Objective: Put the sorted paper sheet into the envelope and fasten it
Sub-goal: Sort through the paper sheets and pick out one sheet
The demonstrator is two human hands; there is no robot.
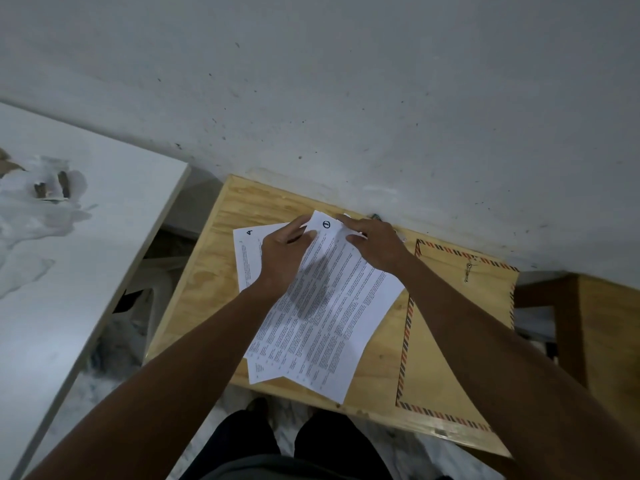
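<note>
White printed paper sheets (pixel 322 306) lie fanned mid plywood worktop (pixel 204 271); left hand (pixel 282 258) pinches the top corner, right hand (pixel 375 245) rests flat w/ straight fingers. Sorting seems unfinished. Next: square the stack, slide into brown airmail-edged envelope (pixel 446 327) at 3 o'clock.

A single wide-angle view looks from the person's head, forward and steeply down. It faces a pale wall (pixel 381 81) and sits close above a small wooden bench (pixel 207 271) pushed against it. Both forearms reach in from the bottom edge toward the picture's middle. The person's legs show at the bottom edge, floor (pixel 114 344) to the left.
</note>
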